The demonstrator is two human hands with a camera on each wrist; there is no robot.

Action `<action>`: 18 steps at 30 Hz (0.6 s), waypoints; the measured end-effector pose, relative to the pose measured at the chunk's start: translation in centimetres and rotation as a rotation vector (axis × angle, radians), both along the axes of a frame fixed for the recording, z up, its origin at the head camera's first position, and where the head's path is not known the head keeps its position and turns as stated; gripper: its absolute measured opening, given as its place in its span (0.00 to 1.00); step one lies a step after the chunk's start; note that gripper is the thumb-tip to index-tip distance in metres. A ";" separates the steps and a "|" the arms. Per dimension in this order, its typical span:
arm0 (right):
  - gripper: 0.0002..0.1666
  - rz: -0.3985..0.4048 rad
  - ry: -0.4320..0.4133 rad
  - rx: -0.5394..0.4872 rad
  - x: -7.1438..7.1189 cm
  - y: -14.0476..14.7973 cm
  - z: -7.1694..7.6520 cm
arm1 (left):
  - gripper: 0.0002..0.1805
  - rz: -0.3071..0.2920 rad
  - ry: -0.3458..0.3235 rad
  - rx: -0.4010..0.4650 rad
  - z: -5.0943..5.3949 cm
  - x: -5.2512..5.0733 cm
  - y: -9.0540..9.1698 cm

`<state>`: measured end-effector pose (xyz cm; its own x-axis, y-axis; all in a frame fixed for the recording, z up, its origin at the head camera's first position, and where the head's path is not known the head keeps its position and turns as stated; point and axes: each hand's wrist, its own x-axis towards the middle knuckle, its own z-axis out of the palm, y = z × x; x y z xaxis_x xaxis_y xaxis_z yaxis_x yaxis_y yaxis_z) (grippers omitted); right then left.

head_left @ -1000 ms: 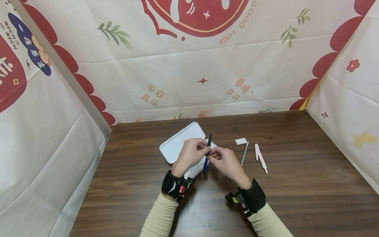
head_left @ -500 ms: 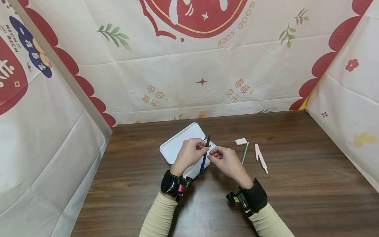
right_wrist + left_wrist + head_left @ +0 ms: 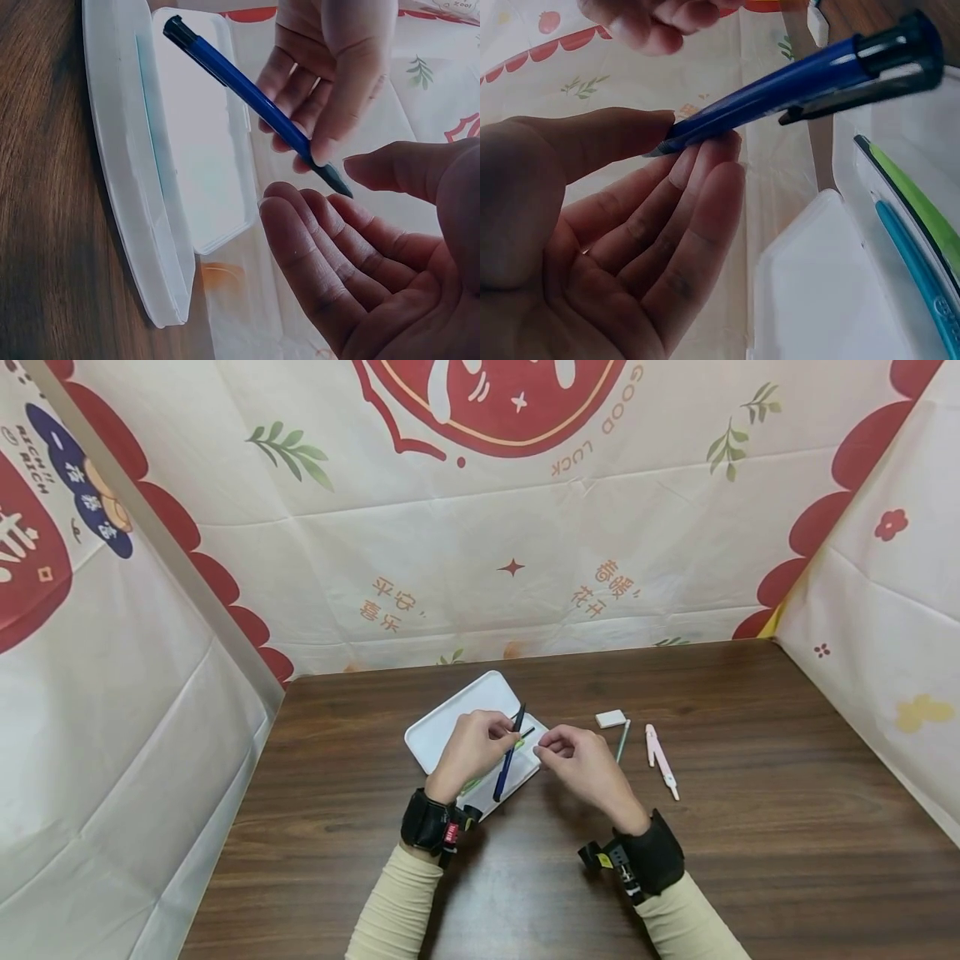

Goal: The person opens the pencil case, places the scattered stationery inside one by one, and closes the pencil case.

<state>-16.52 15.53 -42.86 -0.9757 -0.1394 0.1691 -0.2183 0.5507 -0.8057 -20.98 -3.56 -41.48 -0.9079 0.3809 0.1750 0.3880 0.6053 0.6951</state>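
My left hand point(image 3: 471, 745) pinches a blue pen point(image 3: 506, 767) between thumb and fingers, near its dark tip. In the left wrist view, the pen's clip end point(image 3: 900, 64) points away from the palm, towards the upper right. The pen slants above an open white pencil case point(image 3: 542, 727), whose lid point(image 3: 450, 718) lies folded back at the left. A green pen point(image 3: 904, 180) and a teal pen point(image 3: 911, 262) lie inside the case. My right hand point(image 3: 588, 770) hovers at the case's right side, fingers loosely bent and thumb apart, with nothing between them, close to the pen's tip point(image 3: 341, 184).
On the brown wooden table point(image 3: 750, 860), right of the case, lie a white eraser point(image 3: 611, 718), a thin teal stick point(image 3: 623, 741) and a pink drawing compass point(image 3: 662, 762). Printed cloth point(image 3: 465, 527) hangs behind the table and along both sides.
The left hand has carried the pen left and tilted it further over the case. The right hand has drawn away from the pen to the right, uncovering more of the case.
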 end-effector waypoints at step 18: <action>0.04 0.000 -0.017 -0.003 -0.1 0.3 -0.1 | 0.06 0.015 0.031 -0.072 -1.1 -1.0 -0.8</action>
